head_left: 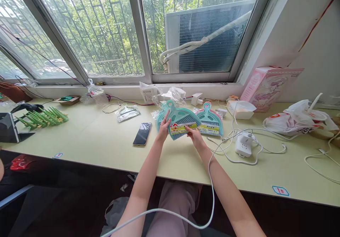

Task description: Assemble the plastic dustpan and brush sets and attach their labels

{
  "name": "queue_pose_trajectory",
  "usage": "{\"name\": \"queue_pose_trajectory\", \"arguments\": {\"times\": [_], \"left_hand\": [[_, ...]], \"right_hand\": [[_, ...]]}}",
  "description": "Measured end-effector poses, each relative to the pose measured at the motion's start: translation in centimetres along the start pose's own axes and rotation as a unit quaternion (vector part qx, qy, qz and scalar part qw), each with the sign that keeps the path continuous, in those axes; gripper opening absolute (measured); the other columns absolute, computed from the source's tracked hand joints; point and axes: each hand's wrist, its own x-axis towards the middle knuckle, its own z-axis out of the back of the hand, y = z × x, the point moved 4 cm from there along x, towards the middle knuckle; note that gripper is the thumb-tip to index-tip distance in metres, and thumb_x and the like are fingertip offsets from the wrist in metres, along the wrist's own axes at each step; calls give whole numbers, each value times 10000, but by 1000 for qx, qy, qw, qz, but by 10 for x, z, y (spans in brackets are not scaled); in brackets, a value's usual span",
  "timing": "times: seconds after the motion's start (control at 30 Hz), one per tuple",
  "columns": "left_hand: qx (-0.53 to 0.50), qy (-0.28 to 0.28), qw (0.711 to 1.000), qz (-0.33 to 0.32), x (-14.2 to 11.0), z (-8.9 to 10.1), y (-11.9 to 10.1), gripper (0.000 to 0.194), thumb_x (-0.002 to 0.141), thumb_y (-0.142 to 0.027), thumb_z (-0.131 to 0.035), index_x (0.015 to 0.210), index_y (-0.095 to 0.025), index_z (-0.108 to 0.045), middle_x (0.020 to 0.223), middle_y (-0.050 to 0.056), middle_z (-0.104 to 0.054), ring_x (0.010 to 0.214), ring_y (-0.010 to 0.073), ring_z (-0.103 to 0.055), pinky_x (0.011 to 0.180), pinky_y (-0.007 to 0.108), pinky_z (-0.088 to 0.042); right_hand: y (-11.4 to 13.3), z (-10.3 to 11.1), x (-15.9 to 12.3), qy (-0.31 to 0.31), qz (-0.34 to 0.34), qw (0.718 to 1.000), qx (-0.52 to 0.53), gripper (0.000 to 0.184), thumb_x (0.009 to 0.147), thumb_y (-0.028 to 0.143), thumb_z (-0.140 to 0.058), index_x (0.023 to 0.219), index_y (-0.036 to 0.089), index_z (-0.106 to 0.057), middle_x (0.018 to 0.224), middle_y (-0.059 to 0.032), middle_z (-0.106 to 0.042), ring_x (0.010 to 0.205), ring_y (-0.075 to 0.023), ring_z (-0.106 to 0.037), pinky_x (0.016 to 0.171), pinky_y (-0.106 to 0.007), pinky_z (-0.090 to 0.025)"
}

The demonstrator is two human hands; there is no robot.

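Note:
Between my two hands is a small teal dustpan-and-brush set (183,118), held up over the table with its handle pointing away and a yellow-green label across the front. My left hand (164,128) grips its left side, the index finger stretched up along it. At the lower right of the label, my right hand (194,135) pinches the edge. Part of another teal piece shows behind the held set on the left; its shape is mostly hidden. Just to the right lies a similar teal set with a pink edge (209,121).
A phone (142,134) and a wrapped clear dustpan-shaped piece (128,113) lie to the left. Rightward are a white power adapter (244,144) with tangled cables, a white bowl (241,109), a pink box (268,88) and a plastic bag (294,120). A white cable crosses my right forearm.

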Motion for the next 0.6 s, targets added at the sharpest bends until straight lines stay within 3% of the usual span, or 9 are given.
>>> {"name": "queue_pose_trajectory", "arguments": {"times": [0.13, 0.27, 0.43, 0.53, 0.6], "left_hand": [[44, 81, 995, 27, -4, -7, -1, 664, 859, -464, -651, 1466, -349, -408, 1389, 37, -583, 1200, 250, -600, 986, 386, -498], [54, 128, 986, 95, 0, 6, 3, 835, 743, -607, -711, 1452, -265, -433, 1210, 109, -691, 1116, 292, -651, 993, 429, -466], [-60, 84, 992, 71, 3, 14, -5, 954, 699, -867, -471, 1406, -227, -475, 1277, 135, -652, 1281, 356, -531, 1053, 501, -403], [-142, 58, 988, 31, 3, 8, -10, 880, 771, -857, -353, 1421, -272, -451, 1388, 87, -576, 1353, 332, -460, 1099, 512, -365], [-160, 36, 985, 51, 3, 3, -6, 780, 833, -785, -364, 1400, -260, -472, 1369, 84, -590, 1348, 323, -468, 1111, 514, -358]], "right_hand": [[3, 14, 8, -42, 6, 998, 46, 431, 456, 416, -899, 772, 211, -688, 725, -14, -695, 514, -110, -515, 401, -256, -400], [13, 24, 10, -19, 21, 998, 58, 411, 477, 439, -893, 751, 210, -688, 718, -15, -686, 518, -109, -508, 398, -261, -358], [16, 18, 3, 50, -11, 999, 7, 409, 509, 424, -894, 786, 206, -686, 717, -6, -668, 554, -113, -519, 444, -265, -347], [12, 11, -1, 88, -29, 995, -26, 400, 523, 425, -890, 780, 198, -683, 703, -5, -645, 541, -99, -479, 449, -266, -325], [9, 8, -2, 108, -38, 993, -42, 417, 516, 424, -891, 796, 199, -680, 716, -7, -639, 552, -100, -477, 450, -264, -313]]}}
